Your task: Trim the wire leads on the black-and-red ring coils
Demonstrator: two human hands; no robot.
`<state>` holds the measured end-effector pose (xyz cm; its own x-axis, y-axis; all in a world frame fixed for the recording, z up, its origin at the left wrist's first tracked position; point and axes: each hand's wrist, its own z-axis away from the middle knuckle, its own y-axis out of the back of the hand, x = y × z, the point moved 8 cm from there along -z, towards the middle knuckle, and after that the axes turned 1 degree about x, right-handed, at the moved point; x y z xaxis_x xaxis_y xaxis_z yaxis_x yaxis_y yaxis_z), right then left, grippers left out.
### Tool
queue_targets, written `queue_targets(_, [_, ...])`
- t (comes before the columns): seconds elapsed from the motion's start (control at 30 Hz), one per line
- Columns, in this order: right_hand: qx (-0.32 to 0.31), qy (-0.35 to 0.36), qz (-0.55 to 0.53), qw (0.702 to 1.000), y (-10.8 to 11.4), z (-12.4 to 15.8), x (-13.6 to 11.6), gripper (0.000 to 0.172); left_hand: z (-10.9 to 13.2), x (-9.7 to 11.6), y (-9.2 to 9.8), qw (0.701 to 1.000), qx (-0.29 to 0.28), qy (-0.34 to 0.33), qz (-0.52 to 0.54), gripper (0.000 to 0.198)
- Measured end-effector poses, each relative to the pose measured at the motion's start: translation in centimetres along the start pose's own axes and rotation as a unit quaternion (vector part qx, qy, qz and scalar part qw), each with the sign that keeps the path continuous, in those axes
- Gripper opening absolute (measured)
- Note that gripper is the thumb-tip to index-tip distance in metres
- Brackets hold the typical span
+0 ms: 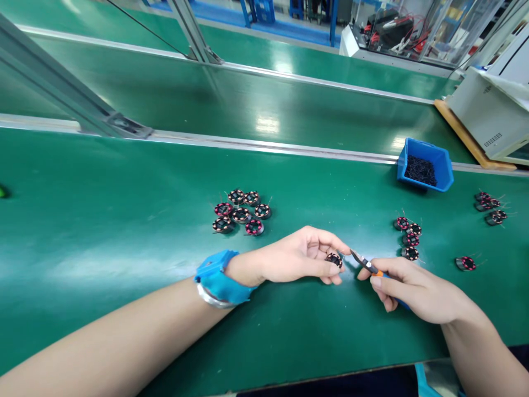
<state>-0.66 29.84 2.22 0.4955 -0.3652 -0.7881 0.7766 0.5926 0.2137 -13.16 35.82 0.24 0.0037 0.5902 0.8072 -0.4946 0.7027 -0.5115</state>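
Between the thumb and fingers of my left hand (pixel 303 256) is a small round wound motor stator (pixel 334 259), dark with copper-coloured spots around its ring. A blue band and a silvery bracelet circle that wrist. My right hand (pixel 417 289) is closed around cutting pliers (pixel 374 268) with orange and blue handles. Their dark jaws point left, close to my left index fingertip and just right of the stator. Whether the jaws touch a wire is too small to tell. Left of my hands, several similar stators (pixel 241 215) lie grouped on the green bench.
More stators (pixel 410 240) stand in a short column beyond my right hand, with others (pixel 490 204) farther right and a single one (pixel 466 263) nearer. A blue bin (pixel 425 165) holds small dark pieces. Metal rails (pixel 264 146) cross the bench; a pale machine (pixel 491 116) stands back right.
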Motion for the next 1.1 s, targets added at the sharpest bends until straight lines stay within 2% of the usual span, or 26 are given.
queue_targets(0.5, [0.017, 0.015, -0.017, 1.0, 0.35, -0.04, 0.34, 0.032, 0.04, -0.15, -0.18, 1.0, -0.005, 0.003, -0.005, 0.048])
queue_targets(0.73, [-0.002, 0.009, 0.007, 1.0, 0.14, 0.15, -0.11, 0.027, 0.09, -0.3, -0.34, 1.0, -0.006, 0.012, -0.009, 0.048])
queue_targets(0.9, [0.002, 0.0, 0.029, 1.0, 0.19, 0.14, -0.13, 0.023, 0.07, -0.34, -0.29, 1.0, -0.012, 0.004, -0.01, 0.042])
queue_targets(1.1, [0.009, -0.005, 0.042, 0.999, 0.22, 0.36, 0.05, 0.023, 0.06, -0.37, -0.28, 1.0, -0.011, 0.006, -0.012, 0.043])
